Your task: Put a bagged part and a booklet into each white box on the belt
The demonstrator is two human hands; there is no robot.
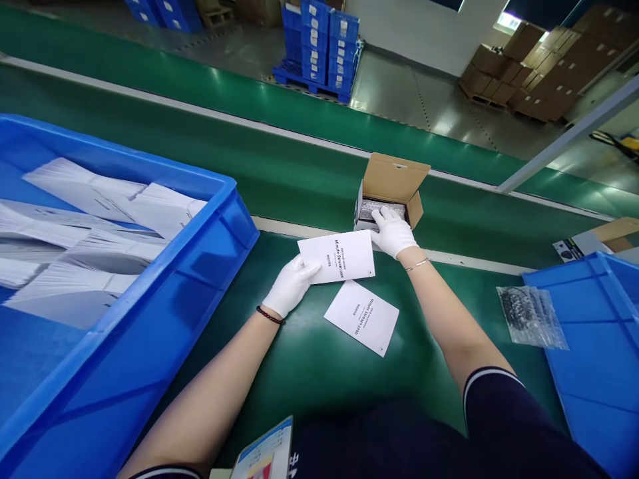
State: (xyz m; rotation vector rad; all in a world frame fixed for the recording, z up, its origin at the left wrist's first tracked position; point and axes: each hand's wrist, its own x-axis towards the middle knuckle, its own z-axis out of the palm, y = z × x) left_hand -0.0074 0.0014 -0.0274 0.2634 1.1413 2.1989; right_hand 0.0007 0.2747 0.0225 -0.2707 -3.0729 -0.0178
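Note:
My left hand (289, 283), in a white glove, pinches the left edge of a white instruction booklet (344, 258) printed "Minute Stream 1000". A second booklet of the same kind (363, 318) lies on the green work surface just below it. Farther off stands a small carton (395, 179) with its lid flap up. Inside it is a bubble-wrapped item (367, 209), partly covered by my fingers. My right hand (393, 233), also gloved, reaches over the carton's front edge with its fingers stretched out onto the wrapped item. The right corner of the held booklet comes close to my right thumb.
At left, a large blue bin (200, 266) holds stacks of booklets (100, 189). Another blue bin (584, 332) is at right, with a clear bubble bag (530, 316) over its edge and a carton (594, 243) behind. A slanted metal post (564, 140) rises at right.

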